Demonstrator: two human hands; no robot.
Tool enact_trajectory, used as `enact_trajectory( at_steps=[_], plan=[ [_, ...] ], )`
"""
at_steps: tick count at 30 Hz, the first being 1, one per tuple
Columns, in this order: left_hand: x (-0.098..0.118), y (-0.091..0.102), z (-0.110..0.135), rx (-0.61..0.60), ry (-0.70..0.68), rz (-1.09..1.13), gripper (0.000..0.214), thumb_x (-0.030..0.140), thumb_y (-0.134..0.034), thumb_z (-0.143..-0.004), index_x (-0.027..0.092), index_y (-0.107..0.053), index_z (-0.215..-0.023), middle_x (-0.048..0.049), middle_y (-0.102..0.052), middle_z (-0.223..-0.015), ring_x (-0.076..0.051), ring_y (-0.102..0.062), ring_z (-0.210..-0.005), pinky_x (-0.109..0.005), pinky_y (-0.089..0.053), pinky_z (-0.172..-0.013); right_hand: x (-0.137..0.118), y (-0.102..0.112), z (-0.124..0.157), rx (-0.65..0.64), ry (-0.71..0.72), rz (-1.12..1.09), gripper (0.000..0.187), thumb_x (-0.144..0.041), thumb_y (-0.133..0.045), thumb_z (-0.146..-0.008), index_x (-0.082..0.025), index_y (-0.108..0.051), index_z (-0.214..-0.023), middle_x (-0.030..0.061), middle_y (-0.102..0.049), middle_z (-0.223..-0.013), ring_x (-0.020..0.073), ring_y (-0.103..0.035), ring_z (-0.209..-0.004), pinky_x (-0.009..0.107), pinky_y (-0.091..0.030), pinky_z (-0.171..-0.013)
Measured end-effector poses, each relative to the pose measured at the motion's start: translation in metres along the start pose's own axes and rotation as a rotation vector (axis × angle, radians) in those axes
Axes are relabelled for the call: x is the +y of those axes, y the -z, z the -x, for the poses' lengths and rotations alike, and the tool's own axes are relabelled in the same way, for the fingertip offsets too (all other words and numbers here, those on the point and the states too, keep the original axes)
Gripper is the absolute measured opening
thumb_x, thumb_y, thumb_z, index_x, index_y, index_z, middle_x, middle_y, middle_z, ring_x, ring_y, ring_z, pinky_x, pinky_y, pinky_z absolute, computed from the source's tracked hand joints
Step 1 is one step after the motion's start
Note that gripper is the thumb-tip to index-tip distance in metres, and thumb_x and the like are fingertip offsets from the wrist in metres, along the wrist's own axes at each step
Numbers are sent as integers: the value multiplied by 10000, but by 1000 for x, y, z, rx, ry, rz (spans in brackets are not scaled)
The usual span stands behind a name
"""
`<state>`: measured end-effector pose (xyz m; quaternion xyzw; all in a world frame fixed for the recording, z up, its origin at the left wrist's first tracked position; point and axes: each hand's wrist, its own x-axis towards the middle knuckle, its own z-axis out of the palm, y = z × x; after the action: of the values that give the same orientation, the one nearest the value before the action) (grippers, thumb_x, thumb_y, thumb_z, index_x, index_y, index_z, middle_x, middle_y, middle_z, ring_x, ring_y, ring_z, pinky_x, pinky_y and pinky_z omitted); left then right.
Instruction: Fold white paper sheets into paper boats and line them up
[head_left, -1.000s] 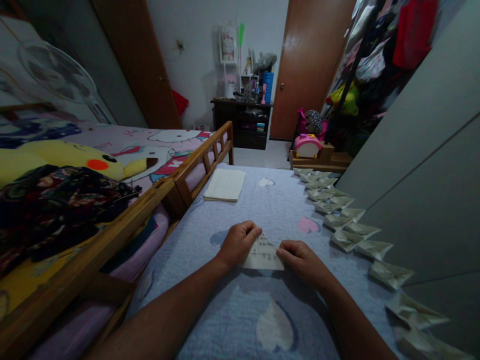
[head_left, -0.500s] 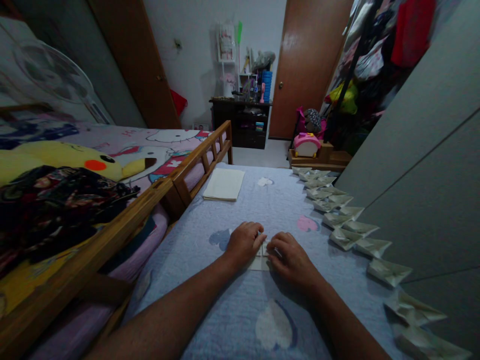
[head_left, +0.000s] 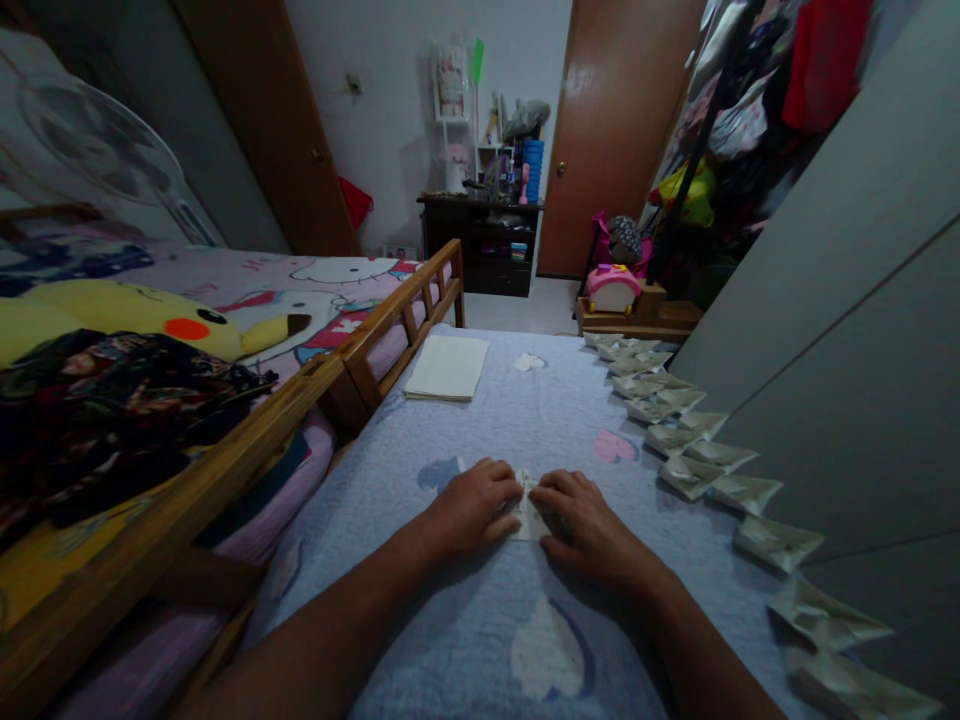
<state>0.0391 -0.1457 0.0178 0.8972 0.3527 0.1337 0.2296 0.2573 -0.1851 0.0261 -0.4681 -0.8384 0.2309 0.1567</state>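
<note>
Shift: both hands have drawn in since the last frame, and the paper now stands as a narrow folded shape, no longer a wide triangle.
Fingers: the left fingers [head_left: 504,482] and right fingers [head_left: 551,484] are curled down, pinching the folded paper [head_left: 529,510] from either side.
Folded paper: it lies flat on the quilt at 12 o'clock, right between the hands, with its tip pointing away from the person.
Left hand: the left hand [head_left: 472,510] sits at 11 o'clock, touching the paper's left edge.
Right hand: the right hand [head_left: 586,518] sits at 1 o'clock, touching the paper's right edge.
Quilt: a blue quilt [head_left: 457,640] with heart patches lies under both forearms.
Paper stack: a stack of paper sheets [head_left: 446,367] sits further out at 12 o'clock, well apart from the hands.
Paper boats: a long row of folded paper boats [head_left: 694,445] runs along the quilt's edge from 1 to 3 o'clock.
Bed rail: a wooden bed rail [head_left: 390,310] runs at 10 o'clock, with a Pikachu plush [head_left: 127,320] beyond it.
</note>
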Motion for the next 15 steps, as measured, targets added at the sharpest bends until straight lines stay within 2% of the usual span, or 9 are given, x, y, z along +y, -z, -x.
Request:
enact_trajectory(
  at_steps=[3, 7, 11, 15],
  plan=[
    [4, 6, 2, -41, 0, 10, 338, 297, -712, -801, 213, -638, -1120, -70, -603, -1108, -249, -530, -1050, -351, -450, -910, 0, 2, 2, -29, 7, 1, 497, -113, -623, -713, -218, -617, -1199, 97, -581, -1209, 267, -480, -1109, 424, -394, -980],
    [4, 7, 3, -67, 16, 22, 390, 345, -744, -780, 205, -635, -1128, -80, -603, -1122, -263, -529, -1061, -370, -448, -920, -1, 3, 2, -37, 21, 15, 521, -117, -628, -702, -224, -610, -1212, 101, -583, -1222, 274, -485, -1121, 430, -400, -980],
    [3, 5, 5, -57, 6, 41, 521, 429, -793, -731, 207, -617, -1169, -90, -595, -1160, -280, -524, -1085, -388, -445, -934, -3, 4, 1, -18, 32, 30, 466, -101, -601, -714, -211, -634, -1165, 102, -596, -1206, 269, -489, -1110, 427, -404, -984],
    [3, 1, 8, -23, 5, 37, 502, 415, -784, -744, 203, -615, -1165, -96, -600, -1161, -283, -530, -1090, -395, -442, -945, -6, 4, 0, 9, 44, 51, 382, -82, -571, -730, -204, -663, -1081, 100, -624, -1153, 257, -507, -1065, 412, -425, -948]
  ],
)
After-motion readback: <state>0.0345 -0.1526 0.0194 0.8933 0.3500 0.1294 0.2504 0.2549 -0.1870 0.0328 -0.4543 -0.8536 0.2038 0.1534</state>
